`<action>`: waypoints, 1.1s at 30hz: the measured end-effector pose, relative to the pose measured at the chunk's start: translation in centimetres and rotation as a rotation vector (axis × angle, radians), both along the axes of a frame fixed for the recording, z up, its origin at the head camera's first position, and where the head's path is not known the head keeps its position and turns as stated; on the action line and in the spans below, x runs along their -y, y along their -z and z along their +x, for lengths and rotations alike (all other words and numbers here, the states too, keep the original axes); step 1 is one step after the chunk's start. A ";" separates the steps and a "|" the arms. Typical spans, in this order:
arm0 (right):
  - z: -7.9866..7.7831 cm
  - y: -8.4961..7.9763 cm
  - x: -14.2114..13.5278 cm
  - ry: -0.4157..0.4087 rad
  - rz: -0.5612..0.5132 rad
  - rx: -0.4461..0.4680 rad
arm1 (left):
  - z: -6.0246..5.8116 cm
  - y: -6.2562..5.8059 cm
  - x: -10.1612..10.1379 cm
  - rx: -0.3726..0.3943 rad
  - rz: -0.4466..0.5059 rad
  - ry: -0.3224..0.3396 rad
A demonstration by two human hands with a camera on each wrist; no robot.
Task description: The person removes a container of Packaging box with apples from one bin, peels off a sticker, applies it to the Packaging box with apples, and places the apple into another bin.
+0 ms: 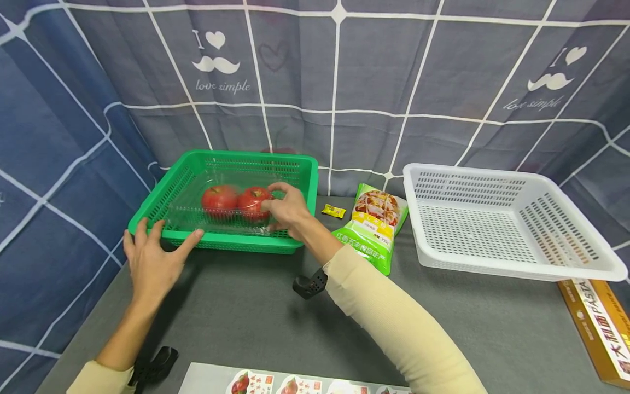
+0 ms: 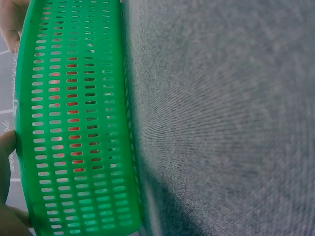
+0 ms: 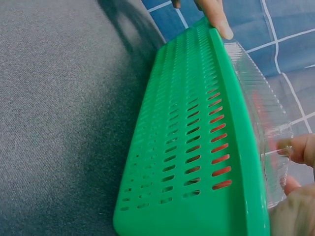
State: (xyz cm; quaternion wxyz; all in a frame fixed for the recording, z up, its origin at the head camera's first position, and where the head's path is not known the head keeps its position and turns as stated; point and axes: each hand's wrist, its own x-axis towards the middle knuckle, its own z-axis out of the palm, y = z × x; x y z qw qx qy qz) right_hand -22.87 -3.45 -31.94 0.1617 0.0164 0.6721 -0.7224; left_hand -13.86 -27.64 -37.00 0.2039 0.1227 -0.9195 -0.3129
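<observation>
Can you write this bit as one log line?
left hand: touching green basket; right hand: gripping clear container; two red fruits: seen through its plastic; white basket: right side

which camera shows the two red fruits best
The head view: both red fruits appear side by side from above, inside the green basket. The left wrist view shows only red patches through the basket's slots; the right wrist view shows red through slots and blurred through clear plastic.

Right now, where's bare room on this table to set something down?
Bare tabletop lies between the green basket and sticker sheet, left of the right sleeve. More lies in front of the white basket, left of the pasta box. It's crowded between the baskets, around the snack bag and yellow packet.
</observation>
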 end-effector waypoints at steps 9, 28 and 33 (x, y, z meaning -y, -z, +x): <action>0.6 -0.8 -1.1 0.004 -0.002 -0.024 | -0.2 0.3 -0.2 -0.006 0.002 0.007; 3.6 -3.8 -6.4 -0.003 -0.055 -0.155 | -0.3 0.5 0.3 -0.003 0.008 -0.006; 4.9 -4.7 -8.6 0.026 -0.077 -0.165 | -0.4 0.5 0.2 -0.014 0.003 -0.003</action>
